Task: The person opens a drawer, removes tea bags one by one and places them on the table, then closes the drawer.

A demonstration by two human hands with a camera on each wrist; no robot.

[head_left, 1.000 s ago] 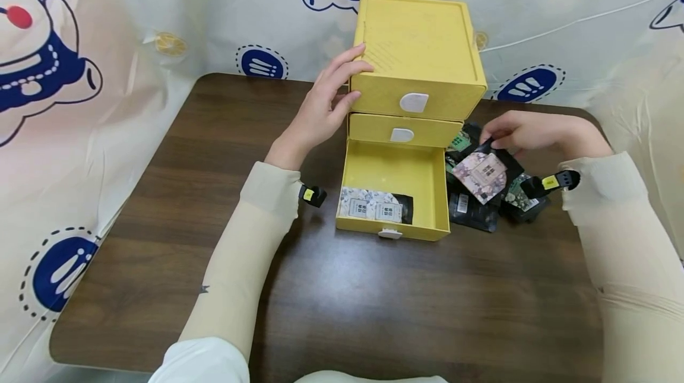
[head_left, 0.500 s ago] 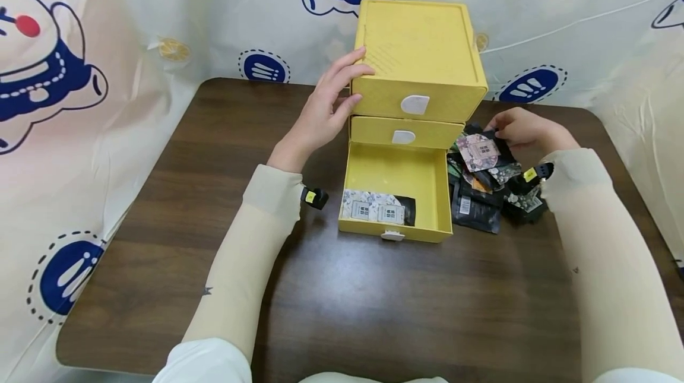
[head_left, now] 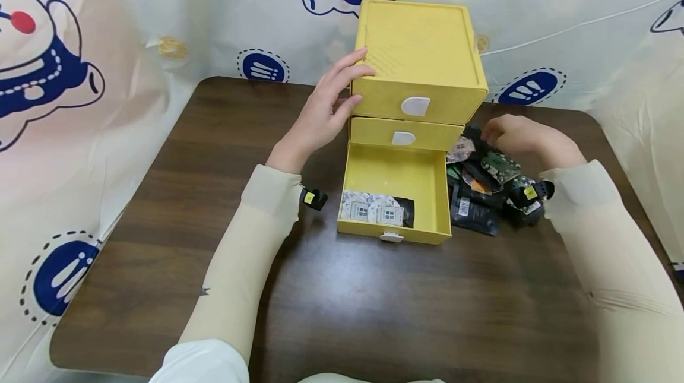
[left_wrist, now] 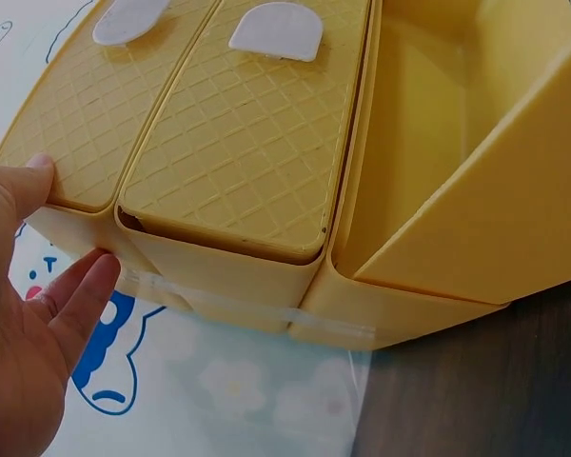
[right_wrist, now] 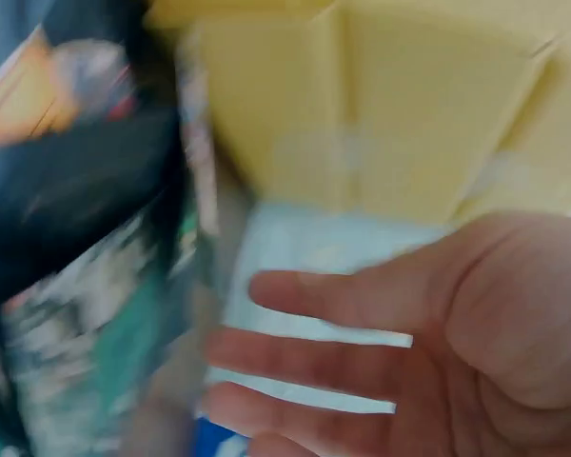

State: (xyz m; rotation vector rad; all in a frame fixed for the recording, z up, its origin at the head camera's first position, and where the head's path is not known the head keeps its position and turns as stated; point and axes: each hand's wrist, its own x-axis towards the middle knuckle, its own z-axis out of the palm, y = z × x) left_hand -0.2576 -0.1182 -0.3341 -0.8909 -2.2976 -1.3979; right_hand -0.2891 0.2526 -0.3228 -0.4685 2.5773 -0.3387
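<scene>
My left hand (head_left: pixel 320 110) rests at the left front corner of a yellow drawer cabinet (head_left: pixel 419 41). In the left wrist view its thumb touches the top drawer's front, with straight fingers by the cabinet's side. The bottom drawer (head_left: pixel 427 178) is pulled out and holds white floral packets (head_left: pixel 369 206) at its front left. Right of the cabinet, my right hand (head_left: pixel 526 136) hovers over a heap of black packets (head_left: pixel 474 215); its fingers are extended with nothing between them in the right wrist view (right_wrist: pixel 314 352). A pink floral packet (head_left: pixel 461 150) lies against the cabinet, beside a green floral packet (head_left: pixel 500 166).
A dark wooden table (head_left: pixel 320 312) bears everything. Behind it hangs a pale printed cloth (head_left: pixel 561 21). The upper two drawers, including the middle drawer (head_left: pixel 382 130), stand in a stack above the extended one, each with a white tab.
My right hand let go of the pink packet, which moved left against the cabinet and uncovered the green packet. My left hand stays where it was on the cabinet.
</scene>
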